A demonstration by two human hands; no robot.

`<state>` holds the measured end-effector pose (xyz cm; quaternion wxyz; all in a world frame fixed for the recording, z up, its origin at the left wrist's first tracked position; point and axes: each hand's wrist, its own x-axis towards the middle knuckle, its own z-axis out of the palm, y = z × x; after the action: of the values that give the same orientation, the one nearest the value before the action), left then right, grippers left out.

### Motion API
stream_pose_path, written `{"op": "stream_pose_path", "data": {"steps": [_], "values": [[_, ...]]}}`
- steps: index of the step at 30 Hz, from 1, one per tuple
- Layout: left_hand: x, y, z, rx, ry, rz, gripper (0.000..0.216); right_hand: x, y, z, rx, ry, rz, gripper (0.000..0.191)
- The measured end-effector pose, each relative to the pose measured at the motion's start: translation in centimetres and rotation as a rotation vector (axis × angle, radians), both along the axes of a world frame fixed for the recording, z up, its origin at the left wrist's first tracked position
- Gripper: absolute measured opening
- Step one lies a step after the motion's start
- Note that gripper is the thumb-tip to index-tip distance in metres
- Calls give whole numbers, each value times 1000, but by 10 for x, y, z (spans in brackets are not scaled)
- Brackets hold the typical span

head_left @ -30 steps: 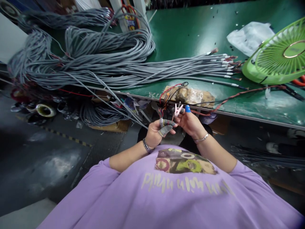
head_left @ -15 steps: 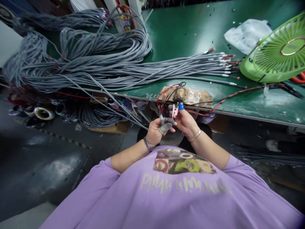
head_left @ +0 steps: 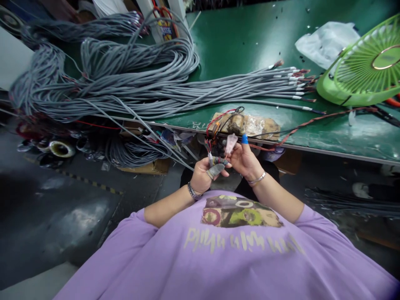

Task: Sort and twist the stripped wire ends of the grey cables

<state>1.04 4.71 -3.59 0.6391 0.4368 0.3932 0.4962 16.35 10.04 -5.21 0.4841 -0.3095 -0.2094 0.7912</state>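
My left hand [head_left: 204,173], with taped fingertips and a wristwatch, is closed on the end of a grey cable whose thin red and black wires [head_left: 213,132] fan upward. My right hand [head_left: 246,160], wearing a blue finger cot and a bracelet, pinches a small pink clip [head_left: 230,142] right beside those wires. Both hands meet just below the front edge of the green workbench [head_left: 250,46], in front of my purple shirt.
A large bundle of grey cables [head_left: 140,79] lies across the bench and hangs off its left side. A green fan [head_left: 365,68] and a white plastic bag [head_left: 325,41] sit at the right. Tape rolls [head_left: 59,148] and more cable coils lie under the bench.
The pink clip, seen with its jaws spread a second ago, now looks blurred and turned in my right hand, closer to the wires. My left hand has barely moved.
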Motion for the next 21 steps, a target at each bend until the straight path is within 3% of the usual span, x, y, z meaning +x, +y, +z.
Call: {"op": "stream_pose_path", "data": {"steps": [10, 21], "values": [[-2, 7, -4, -146, -30, 88, 43, 21, -11, -19, -147, 17, -19, 45], [-1, 3, -14, -186, -25, 32, 45, 28, -22, -21, -152, -17, -39, 36]]}}
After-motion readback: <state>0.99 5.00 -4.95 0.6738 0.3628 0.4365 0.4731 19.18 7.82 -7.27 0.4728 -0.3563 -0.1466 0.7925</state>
